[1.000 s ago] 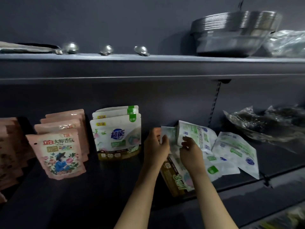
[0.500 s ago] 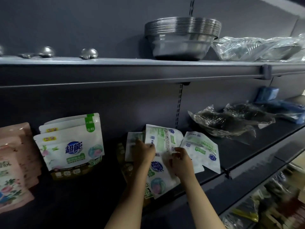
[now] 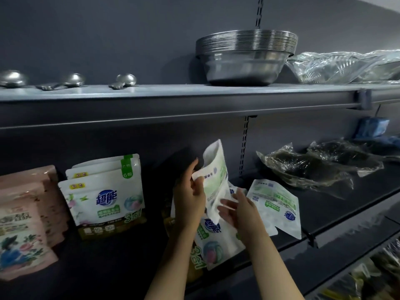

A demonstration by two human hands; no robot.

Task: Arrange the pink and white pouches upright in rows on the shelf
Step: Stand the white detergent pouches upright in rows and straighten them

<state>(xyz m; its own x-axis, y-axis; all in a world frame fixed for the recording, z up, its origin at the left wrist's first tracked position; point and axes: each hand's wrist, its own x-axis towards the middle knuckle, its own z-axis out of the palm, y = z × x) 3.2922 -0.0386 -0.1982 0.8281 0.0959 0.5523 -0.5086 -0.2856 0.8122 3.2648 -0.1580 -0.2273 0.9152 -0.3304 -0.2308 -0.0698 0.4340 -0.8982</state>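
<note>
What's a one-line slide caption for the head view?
Both hands, left hand and right hand, lift a white pouch from the loose pile, beside the standing white pouches and pink pouches.

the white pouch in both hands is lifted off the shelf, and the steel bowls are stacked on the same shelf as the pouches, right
Not quite. The head view shows the stack of steel bowls on the upper shelf, one level above the pouches. The rest holds: the left hand and right hand hold the white pouch lifted off the shelf.

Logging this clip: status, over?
Both hands, left hand and right hand, grip one white pouch, lifted. More pouches lie flat beneath. Nothing blocking.
</note>
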